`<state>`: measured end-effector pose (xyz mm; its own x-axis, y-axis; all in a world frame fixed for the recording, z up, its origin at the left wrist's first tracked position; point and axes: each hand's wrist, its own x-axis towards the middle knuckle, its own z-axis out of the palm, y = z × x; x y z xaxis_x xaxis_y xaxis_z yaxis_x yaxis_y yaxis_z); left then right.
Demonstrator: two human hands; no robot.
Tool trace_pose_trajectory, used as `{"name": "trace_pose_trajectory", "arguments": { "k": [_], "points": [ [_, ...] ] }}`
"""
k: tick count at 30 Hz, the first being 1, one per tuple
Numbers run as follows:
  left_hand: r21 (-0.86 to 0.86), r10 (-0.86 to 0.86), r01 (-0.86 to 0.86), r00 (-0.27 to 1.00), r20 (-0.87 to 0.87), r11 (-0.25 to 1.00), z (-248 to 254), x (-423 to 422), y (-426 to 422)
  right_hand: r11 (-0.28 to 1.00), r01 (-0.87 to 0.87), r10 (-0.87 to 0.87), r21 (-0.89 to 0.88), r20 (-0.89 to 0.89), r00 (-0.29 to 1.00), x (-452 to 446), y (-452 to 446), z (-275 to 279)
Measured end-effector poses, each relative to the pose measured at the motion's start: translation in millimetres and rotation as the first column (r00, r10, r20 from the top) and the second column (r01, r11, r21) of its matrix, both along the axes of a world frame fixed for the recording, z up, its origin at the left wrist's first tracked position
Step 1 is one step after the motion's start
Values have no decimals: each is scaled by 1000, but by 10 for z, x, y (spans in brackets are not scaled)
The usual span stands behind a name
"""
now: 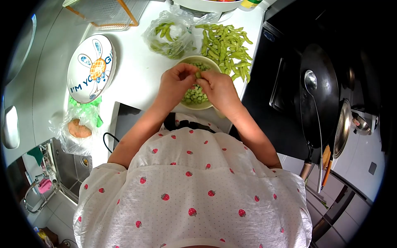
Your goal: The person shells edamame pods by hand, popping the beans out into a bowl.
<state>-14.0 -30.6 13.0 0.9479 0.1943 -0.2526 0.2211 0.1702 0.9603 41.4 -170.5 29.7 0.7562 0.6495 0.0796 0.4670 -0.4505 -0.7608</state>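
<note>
Both hands meet above a pale bowl [196, 106] that holds shelled green beans [194, 96]. My left hand [178, 84] has its fingers pinched at one end of a small green pod [198, 75]. The fingers of my right hand [217, 87] are closed on the same pod from the other side. Just behind the bowl, a heap of whole green pods [225, 45] spreads over the white counter [132, 62]. A clear plastic bag [171, 39] with more pods lies to the left of that heap.
At the left stand a decorated plate [92, 68] and a bag with a brown item [79, 128]. A black wok [318, 95] with a ladle [311, 82] is on the right. A rack [105, 16] and a large white bowl [206, 5] sit at the back.
</note>
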Motion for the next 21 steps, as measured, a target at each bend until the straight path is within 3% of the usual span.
{"name": "trace_pose_trajectory", "arguments": {
  "k": [3, 6, 15, 21],
  "points": [
    [-4, -17, 17, 1000, -14, 1000, -5, -4, 44, 999, -34, 34, -1, -98, 995, -12, 2, 19],
    [-178, -49, 41, 998, -41, 983, 56, -8, 85, 999, -18, 26, 29, -321, 947, -11, -7, 98],
    [-119, -26, 22, 999, -28, 993, 104, -32, 66, 998, -18, 41, 64, -385, 922, -45, -4, 60],
    [-112, -46, 40, 998, -52, 993, 60, -39, 69, 967, 37, 159, 254, -706, 690, 14, -64, -43]
  ]
}}
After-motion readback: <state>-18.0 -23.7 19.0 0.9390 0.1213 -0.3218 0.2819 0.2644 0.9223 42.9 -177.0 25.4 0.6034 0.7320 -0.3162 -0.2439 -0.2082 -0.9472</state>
